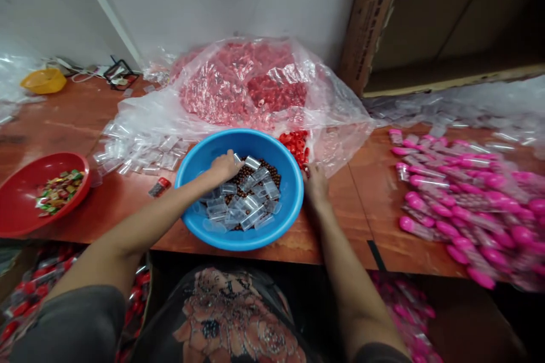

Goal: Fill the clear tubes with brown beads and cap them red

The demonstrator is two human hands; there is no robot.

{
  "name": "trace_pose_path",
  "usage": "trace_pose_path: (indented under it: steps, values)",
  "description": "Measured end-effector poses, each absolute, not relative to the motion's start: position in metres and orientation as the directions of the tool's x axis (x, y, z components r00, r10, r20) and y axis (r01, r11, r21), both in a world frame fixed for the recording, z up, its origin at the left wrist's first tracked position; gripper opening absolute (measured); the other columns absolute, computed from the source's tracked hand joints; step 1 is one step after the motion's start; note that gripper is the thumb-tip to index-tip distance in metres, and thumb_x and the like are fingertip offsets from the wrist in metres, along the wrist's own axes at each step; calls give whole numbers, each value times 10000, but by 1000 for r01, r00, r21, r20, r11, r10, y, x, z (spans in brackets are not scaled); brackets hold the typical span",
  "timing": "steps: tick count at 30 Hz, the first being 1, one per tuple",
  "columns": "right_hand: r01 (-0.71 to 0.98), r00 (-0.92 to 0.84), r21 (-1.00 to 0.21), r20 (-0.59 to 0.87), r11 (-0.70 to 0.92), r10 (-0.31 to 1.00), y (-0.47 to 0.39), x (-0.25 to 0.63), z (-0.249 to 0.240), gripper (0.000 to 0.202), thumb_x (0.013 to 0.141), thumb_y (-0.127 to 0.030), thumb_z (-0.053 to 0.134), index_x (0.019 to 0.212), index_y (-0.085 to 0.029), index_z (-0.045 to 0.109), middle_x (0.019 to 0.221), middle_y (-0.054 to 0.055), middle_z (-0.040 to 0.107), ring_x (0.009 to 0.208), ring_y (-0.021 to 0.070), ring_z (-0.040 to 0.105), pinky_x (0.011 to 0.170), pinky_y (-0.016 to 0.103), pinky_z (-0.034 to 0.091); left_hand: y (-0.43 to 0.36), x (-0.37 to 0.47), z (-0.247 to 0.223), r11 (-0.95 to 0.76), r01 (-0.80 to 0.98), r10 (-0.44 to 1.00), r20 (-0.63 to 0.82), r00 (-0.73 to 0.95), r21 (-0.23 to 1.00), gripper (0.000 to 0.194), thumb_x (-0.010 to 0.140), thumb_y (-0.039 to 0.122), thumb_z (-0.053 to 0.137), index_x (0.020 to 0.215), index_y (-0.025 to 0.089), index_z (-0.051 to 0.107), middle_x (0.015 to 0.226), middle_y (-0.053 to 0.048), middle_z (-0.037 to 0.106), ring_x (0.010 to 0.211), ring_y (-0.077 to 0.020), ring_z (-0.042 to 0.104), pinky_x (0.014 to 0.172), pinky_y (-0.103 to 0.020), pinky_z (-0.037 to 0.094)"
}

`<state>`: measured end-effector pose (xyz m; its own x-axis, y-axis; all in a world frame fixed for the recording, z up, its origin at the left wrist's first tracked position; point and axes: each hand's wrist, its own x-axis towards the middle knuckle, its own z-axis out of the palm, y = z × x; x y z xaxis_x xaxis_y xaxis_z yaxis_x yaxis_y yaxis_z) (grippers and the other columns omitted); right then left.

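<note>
A blue basin holds small brown balls and many clear plastic tubes. My left hand reaches over its left side, fingers closed on a clear plastic tube above the balls. Just outside the basin's right rim, my right hand is at the edge of a small pile of red caps. Its fingers are curled together, and what they hold, if anything, is hidden. One capped tube with a red end lies on the table left of the basin.
Behind the basin sits a large clear bag of red caps. Loose clear tubes and a red bowl of wrapped pieces lie left. Pink-ended tubes cover the right side, below a cardboard box.
</note>
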<state>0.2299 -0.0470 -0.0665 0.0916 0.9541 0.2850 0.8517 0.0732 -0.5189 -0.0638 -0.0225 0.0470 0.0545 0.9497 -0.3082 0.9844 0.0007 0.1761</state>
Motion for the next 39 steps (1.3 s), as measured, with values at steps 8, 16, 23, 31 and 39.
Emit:
trace_pose_path:
  steps: [8, 16, 23, 31, 39]
  values:
    - [853, 162, -522, 232, -18, 959, -54, 225, -63, 443, 934, -401, 394, 1225, -189, 652, 1058, 146, 626, 926, 272, 566, 803, 424, 467, -10, -68, 43, -121, 963, 943, -274, 187, 242, 489, 867, 172, 563, 1350, 244, 548, 1287, -113, 606, 1137, -243, 614, 945, -297, 445]
    - [880, 172, -472, 204, -57, 964, -56, 222, -62, 482, 952, -410, 364, 1302, -195, 616, 1130, 183, 616, 1001, 328, 552, 788, 443, 449, -11, -118, 57, 103, 953, 874, -484, 50, 284, 213, 629, 113, 769, 835, 168, 773, 829, -53, 737, 899, -247, 665, 794, -277, 475]
    - [874, 162, -485, 201, -46, 966, -59, 221, -60, 469, 955, -418, 363, 1295, -218, 617, 1131, 172, 611, 982, 318, 554, 780, 448, 447, -2, -91, 30, 308, 848, 815, -579, -1, 431, 63, 665, 138, 779, 680, 124, 720, 573, -27, 645, 537, -161, 620, 585, -260, 497]
    - [865, 184, -498, 221, -51, 958, -59, 222, -66, 477, 950, -405, 383, 1318, -204, 610, 1124, 178, 623, 996, 323, 558, 792, 452, 454, 12, -70, 10, 388, 673, 821, -568, 57, 629, 173, 629, 121, 833, 608, 125, 662, 549, 6, 608, 525, -119, 576, 622, -267, 538]
    - [879, 144, -475, 203, -31, 968, -60, 222, -68, 505, 960, -429, 355, 1358, -221, 587, 1144, 149, 629, 1053, 306, 544, 850, 439, 463, 13, -72, -1, 517, 402, 773, -614, 161, 756, 307, 529, 65, 890, 690, 126, 636, 606, 16, 641, 591, -118, 633, 661, -274, 577]
